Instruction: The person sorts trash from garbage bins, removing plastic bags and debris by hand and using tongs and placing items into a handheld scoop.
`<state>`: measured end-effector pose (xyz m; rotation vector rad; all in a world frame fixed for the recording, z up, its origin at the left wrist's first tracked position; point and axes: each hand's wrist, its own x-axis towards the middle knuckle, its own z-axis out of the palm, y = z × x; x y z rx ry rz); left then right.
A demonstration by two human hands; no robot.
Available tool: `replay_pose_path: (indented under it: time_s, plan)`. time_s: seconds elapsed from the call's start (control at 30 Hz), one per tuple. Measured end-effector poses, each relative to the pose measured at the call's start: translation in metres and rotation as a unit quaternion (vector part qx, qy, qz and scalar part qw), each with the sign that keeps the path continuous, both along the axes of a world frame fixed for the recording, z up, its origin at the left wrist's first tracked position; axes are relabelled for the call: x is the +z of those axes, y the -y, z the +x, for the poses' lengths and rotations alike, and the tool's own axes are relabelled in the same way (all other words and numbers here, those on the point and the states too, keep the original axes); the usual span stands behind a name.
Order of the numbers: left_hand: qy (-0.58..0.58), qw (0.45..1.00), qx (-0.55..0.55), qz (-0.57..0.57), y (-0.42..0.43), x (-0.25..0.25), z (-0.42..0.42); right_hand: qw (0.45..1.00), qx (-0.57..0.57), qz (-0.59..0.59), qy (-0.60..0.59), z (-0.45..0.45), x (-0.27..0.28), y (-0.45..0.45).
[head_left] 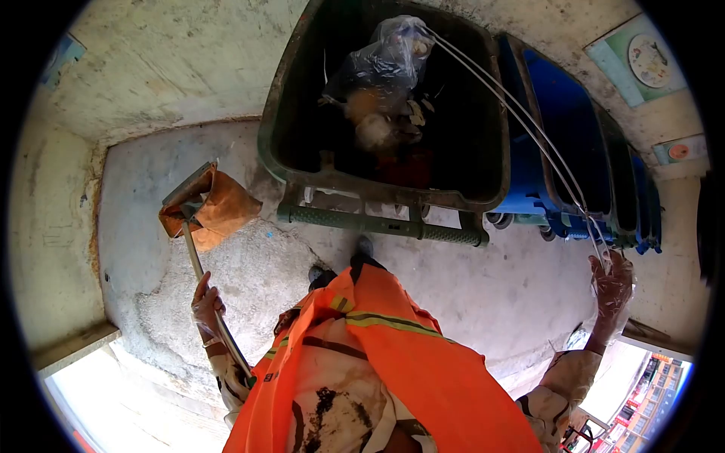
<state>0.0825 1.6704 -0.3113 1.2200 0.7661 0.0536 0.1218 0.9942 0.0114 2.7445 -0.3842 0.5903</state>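
My left hand (207, 303), in a clear plastic glove, is wrapped round the pole (195, 260) of a dustpan (212, 204) with a brown scoop. Out to the right, my right hand (612, 281), also in a clear glove, is closed on the handle ends of long metal tongs (529, 124). The tongs reach up and left to a clear plastic bag (400, 51), which their tips touch at its top. That bag hangs over the open dark green bin (377, 220), above blurred waste inside.
Blue bins (527, 170) and more dark bins stand in a row at the right. A wall (189, 60) runs behind, with a sign (648, 60) at the upper right. My feet (321, 273) are on the concrete floor (264, 302) below the green bin.
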Motion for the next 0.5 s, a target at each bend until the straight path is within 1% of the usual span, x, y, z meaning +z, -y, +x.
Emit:
replay_pose_path:
  time_s: [0.03,0.07,0.1,0.17,0.23,0.27,0.3,0.33,0.37,0.47,0.5]
  plan:
    - [0.003,1.000,-0.002,-0.007,-0.001,-0.001,0.000,0.998,0.045,-0.040,0.007,0.000,-0.001,0.001]
    - [0.006,1.000,-0.005,-0.013,-0.002,-0.001,-0.001,0.997,0.050,-0.047,-0.027,-0.002,0.007,0.008]
    - [0.006,1.000,-0.005,-0.013,-0.003,-0.001,-0.002,0.997,0.050,-0.047,-0.027,-0.002,0.012,0.005]
    - [-0.010,1.000,-0.014,0.000,-0.004,0.000,-0.001,0.989,0.083,-0.097,-0.068,0.002,0.023,-0.021]
    - [-0.019,1.000,-0.019,0.008,-0.003,0.000,0.000,0.992,-0.007,0.072,-0.106,-0.002,0.028,-0.030]
    - [-0.028,0.999,-0.018,0.016,-0.003,0.000,-0.001,0.990,-0.001,-0.055,-0.133,0.002,0.034,-0.032]
    - [-0.030,0.999,-0.020,0.017,-0.003,0.000,-0.002,0.971,0.005,-0.180,-0.159,0.007,0.041,-0.035]
    - [-0.030,0.999,-0.011,0.011,-0.004,-0.002,-0.003,0.972,-0.040,-0.132,-0.192,0.009,0.047,-0.037]
    - [-0.030,1.000,-0.002,0.006,-0.004,-0.004,-0.003,0.971,-0.042,-0.132,-0.195,0.009,0.052,-0.034]
    - [-0.040,0.999,0.004,0.013,-0.003,-0.003,-0.004,0.982,-0.052,-0.055,-0.171,0.010,0.068,-0.017]
    - [-0.042,0.999,0.003,0.014,-0.004,-0.005,-0.005,0.982,-0.053,-0.054,-0.173,0.015,0.072,-0.018]
